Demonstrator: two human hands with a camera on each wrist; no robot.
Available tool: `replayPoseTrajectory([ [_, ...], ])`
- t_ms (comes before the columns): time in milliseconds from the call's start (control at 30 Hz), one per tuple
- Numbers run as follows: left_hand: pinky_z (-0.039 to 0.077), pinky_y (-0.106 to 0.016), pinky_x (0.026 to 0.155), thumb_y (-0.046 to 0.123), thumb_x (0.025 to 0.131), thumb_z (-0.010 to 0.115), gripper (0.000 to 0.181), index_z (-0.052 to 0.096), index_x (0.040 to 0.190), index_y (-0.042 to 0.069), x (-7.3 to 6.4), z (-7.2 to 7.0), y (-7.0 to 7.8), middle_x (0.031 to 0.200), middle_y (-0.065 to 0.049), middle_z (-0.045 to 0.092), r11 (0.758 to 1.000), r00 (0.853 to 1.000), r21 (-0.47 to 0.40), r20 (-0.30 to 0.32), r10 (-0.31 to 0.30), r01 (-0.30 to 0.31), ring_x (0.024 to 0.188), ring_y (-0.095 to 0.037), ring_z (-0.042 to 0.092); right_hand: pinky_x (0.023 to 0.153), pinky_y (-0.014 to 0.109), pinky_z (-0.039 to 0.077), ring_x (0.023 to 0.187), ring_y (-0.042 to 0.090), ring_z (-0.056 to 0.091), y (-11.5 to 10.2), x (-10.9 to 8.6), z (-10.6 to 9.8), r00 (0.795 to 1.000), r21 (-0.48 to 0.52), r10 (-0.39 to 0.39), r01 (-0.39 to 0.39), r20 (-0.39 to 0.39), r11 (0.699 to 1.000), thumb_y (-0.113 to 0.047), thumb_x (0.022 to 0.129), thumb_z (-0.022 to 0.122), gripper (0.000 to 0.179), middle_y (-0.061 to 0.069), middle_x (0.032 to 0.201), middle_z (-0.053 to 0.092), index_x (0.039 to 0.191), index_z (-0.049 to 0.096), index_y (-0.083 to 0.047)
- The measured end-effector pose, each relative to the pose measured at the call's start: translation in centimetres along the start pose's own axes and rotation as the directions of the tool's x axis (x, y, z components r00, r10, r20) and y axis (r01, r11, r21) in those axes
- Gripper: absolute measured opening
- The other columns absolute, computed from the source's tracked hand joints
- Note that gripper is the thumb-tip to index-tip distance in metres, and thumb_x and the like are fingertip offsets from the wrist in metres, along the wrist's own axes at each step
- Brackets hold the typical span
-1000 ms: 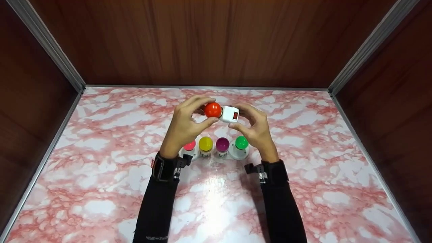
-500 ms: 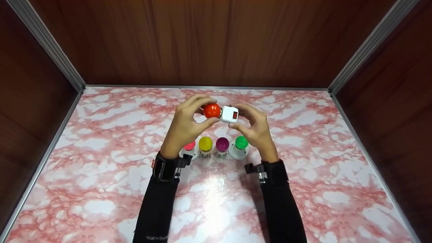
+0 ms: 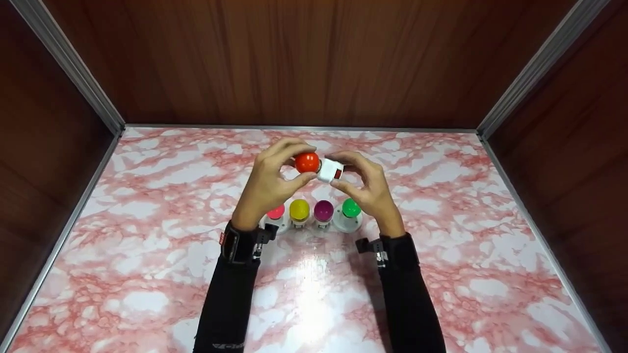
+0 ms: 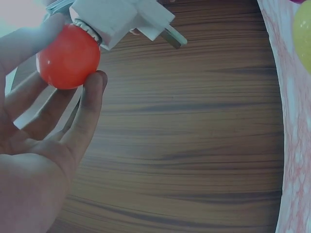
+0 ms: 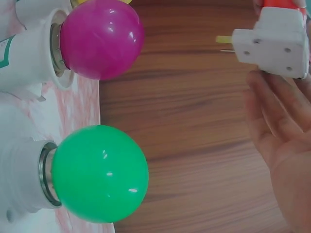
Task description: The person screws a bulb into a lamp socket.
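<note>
In the head view my left hand (image 3: 267, 181) pinches a round red light bulb (image 3: 306, 163) between thumb and fingers, above the table. The bulb's metal base meets a white plug-in lamp holder (image 3: 328, 170) with a red switch (image 3: 338, 173). My right hand (image 3: 370, 186) grips this holder from the right with thumb and fingertips. Flat metal prongs (image 4: 174, 37) stick out of the holder in the left wrist view. How deep the bulb's base sits is hidden. In the right wrist view my right fingers (image 5: 272, 102) touch the holder's lower edge.
Nearer to me stands a row of bulbs in white holders: pink (image 3: 275, 212), yellow (image 3: 299, 209), purple (image 3: 323, 210) and green (image 3: 351, 207). The marbled red-and-white table (image 3: 162, 235) is bounded by a brown wood-grain back wall (image 3: 304, 63) and side walls.
The lamp holder has turned slightly, its switch end now tilting toward me, and shifted a little left with my right fingers. The red bulb has moved slightly left in my left hand.
</note>
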State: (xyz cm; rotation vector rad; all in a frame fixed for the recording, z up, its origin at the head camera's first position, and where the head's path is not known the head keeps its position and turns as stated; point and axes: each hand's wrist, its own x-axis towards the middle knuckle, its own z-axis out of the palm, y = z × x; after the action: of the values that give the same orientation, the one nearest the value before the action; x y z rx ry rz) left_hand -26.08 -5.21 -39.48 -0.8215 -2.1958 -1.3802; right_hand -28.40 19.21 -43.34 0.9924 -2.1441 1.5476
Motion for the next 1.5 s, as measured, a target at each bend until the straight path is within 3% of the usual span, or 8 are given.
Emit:
replayPoseTrajectory([
  [100,0.065,-0.034,0.1,0.018,0.09,0.086,0.04,0.076,0.128,0.008,0.0,0.1,0.0,0.129,-0.011,0.073,0.999,0.999,0.013,0.032,0.033,-0.033,0.113,-0.022,0.073,0.108,0.028,0.06,0.121,0.016,0.07,0.0,0.0,0.0,1.0,-0.023,0.006,-0.005,0.029,1.0,-0.005,0.091,0.082,0.046,0.017,0.133,0.074,0.135,0.068,-0.003],
  [267,0.061,-0.038,0.107,0.014,0.091,0.085,0.04,0.076,0.13,0.01,0.0,0.4,0.0,0.131,-0.01,0.073,0.997,0.995,0.042,0.084,0.062,-0.065,0.122,-0.024,0.071,0.101,0.049,0.064,0.117,0.021,0.073,0.0,0.0,0.1,0.998,-0.07,0.036,-0.033,0.051,0.997,-0.009,0.088,0.086,0.048,0.013,0.13,0.077,0.133,0.07,-0.005],
  [367,0.061,-0.037,0.108,0.011,0.092,0.083,0.039,0.075,0.131,0.009,0.1,0.5,0.1,0.132,-0.011,0.073,0.996,0.991,0.048,0.114,0.071,-0.077,0.125,-0.025,0.069,0.096,0.055,0.064,0.115,0.024,0.073,-0.1,0.0,0.2,0.996,-0.09,0.061,-0.055,0.068,0.994,-0.011,0.086,0.089,0.051,0.012,0.128,0.077,0.134,0.071,-0.006],
  [567,0.06,-0.034,0.109,0.007,0.093,0.08,0.037,0.075,0.13,0.007,0.1,0.9,0.2,0.132,-0.01,0.073,0.993,0.983,0.045,0.15,0.103,-0.11,0.126,-0.024,0.068,0.094,0.051,0.066,0.112,0.023,0.073,-0.3,0.0,0.1,0.989,-0.111,0.095,-0.082,0.111,0.99,-0.015,0.085,0.09,0.054,0.012,0.123,0.077,0.135,0.072,-0.007],
  [767,0.06,-0.035,0.11,0.006,0.093,0.081,0.038,0.076,0.13,0.008,0.0,1.1,0.2,0.134,-0.011,0.073,0.994,0.982,0.021,0.16,0.101,-0.105,0.128,-0.026,0.069,0.094,0.047,0.066,0.11,0.018,0.071,-0.3,-0.2,0.0,0.987,-0.122,0.107,-0.093,0.121,0.988,-0.016,0.085,0.09,0.052,0.011,0.121,0.076,0.133,0.073,-0.007],
  [1033,0.062,-0.04,0.106,0.011,0.093,0.082,0.038,0.074,0.131,0.008,-0.1,0.5,0.3,0.136,-0.01,0.071,0.998,0.983,0.008,0.169,0.067,-0.07,0.125,-0.025,0.069,0.095,0.045,0.066,0.106,0.022,0.072,-0.4,-0.6,-0.4,0.987,-0.115,0.126,-0.115,0.098,0.987,-0.015,0.085,0.09,0.045,0.012,0.118,0.076,0.126,0.074,-0.005],
  [1167,0.062,-0.04,0.104,0.01,0.092,0.083,0.039,0.075,0.13,0.009,-0.2,0.3,0.2,0.134,-0.009,0.072,0.998,0.985,0.013,0.164,0.053,-0.056,0.124,-0.025,0.069,0.095,0.044,0.066,0.107,0.015,0.07,-0.5,-1.0,-0.9,0.987,-0.115,0.146,-0.138,0.072,0.984,-0.014,0.085,0.09,0.042,0.011,0.116,0.077,0.123,0.075,-0.006],
  [1500,0.064,-0.036,0.098,0.013,0.095,0.08,0.034,0.075,0.128,0.006,0.0,1.5,-0.1,0.128,-0.011,0.075,0.997,0.986,-0.026,0.149,0.079,-0.076,0.107,-0.025,0.074,0.093,0.039,0.065,0.107,0.013,0.071,-0.6,-1.6,-1.5,0.984,-0.137,0.173,-0.166,0.038,0.977,-0.013,0.083,0.091,0.044,0.012,0.114,0.077,0.123,0.075,-0.004],
])
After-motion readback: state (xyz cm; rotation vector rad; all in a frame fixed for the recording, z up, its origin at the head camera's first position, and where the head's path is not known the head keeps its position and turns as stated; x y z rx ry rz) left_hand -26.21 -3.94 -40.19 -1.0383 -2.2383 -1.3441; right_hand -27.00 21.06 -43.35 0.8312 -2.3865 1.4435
